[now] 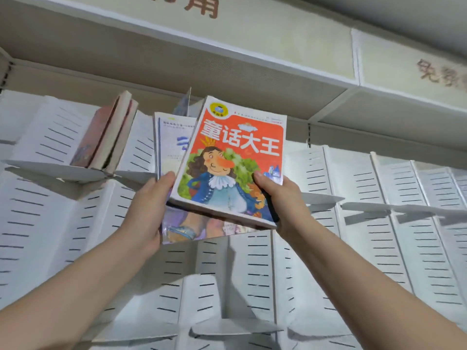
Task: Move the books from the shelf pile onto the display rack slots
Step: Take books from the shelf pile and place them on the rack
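An orange-covered picture book (235, 157) with a long-nosed king on its front is held up in front of the white display rack (252, 269). My left hand (149, 208) grips its lower left edge, thumb on the cover side. My right hand (278, 200) grips the lower right corner, thumb on the cover; a black band crosses that hand. Directly behind stands a pale purple book (171, 147) in a rack slot, its lower part showing under the orange one.
Two or three books (106, 137) lean together in the slot at the upper left. White slotted panels and angled ledges (326, 200) fill the wall. A perforated shelf (177, 59) runs overhead, with brown lettering on the band above.
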